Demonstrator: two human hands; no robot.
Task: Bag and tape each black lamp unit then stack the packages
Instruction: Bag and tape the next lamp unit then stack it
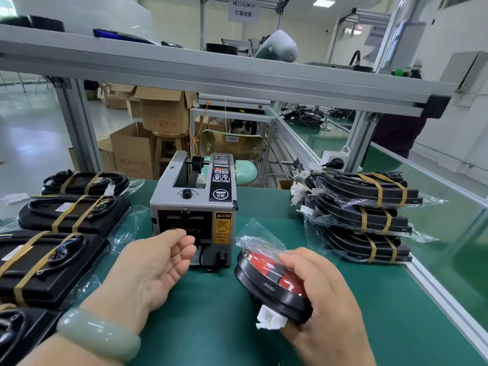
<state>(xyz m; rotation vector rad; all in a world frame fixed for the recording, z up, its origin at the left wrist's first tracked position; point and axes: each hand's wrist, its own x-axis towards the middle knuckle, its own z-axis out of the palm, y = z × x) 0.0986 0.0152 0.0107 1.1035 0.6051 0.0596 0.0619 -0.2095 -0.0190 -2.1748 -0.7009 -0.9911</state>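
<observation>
My right hand (324, 294) grips a black lamp unit (266, 278) with a red lens, tilted on edge inside a clear plastic bag (257, 239) whose loose end sticks up. A white connector (272, 318) pokes out under the unit. My left hand (155, 262) reaches palm-up, with loosely curled fingers, to the outlet of the grey tape dispenser (194, 204); I cannot tell whether it holds tape. On the right lies a stack of bagged lamp units (367, 217) bound with tan tape.
Several black lamp units (71, 212) with tan tape bands lie in a row on clear bags along the left of the green table (211, 326). An aluminium frame rail (211, 72) crosses overhead. Cardboard boxes (161, 109) and a stool stand behind the table.
</observation>
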